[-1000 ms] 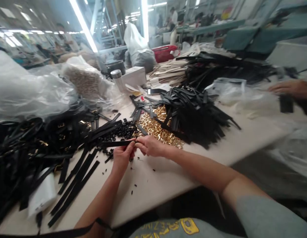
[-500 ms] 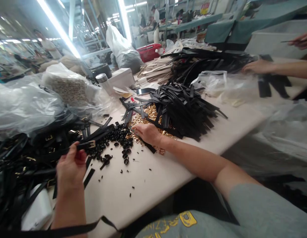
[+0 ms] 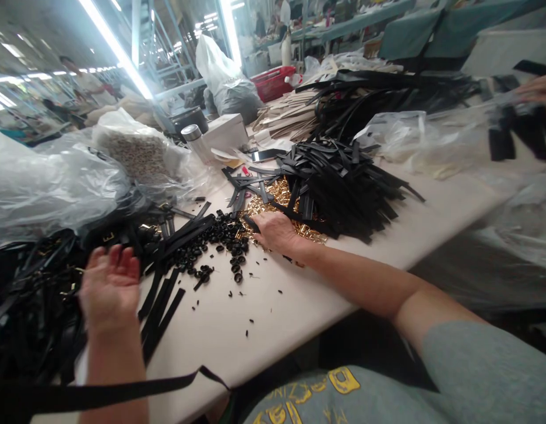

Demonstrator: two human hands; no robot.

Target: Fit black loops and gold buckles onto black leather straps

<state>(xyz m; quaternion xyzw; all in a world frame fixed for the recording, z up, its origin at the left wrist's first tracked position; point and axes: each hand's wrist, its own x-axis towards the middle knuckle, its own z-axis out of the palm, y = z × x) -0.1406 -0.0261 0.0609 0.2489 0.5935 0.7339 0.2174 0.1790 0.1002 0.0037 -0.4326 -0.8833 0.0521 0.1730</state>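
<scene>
Pale table (image 3: 211, 330) stands before tube lights (image 3: 118, 50), left hand (image 3: 109, 288) released, grip unclear in right hand (image 3: 277, 232).

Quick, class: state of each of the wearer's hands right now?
Left hand: open, near the strap pile.
Right hand: at a black strap; whether it grips cannot be told.

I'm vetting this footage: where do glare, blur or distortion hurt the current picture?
All from the head view: the ceiling tube light burns out to white; the left hand and, at the right edge, a co-worker's hand look smeared; the gold pieces blend together; the sleeve seems stretched toward the corner, as by a wide lens.
</scene>
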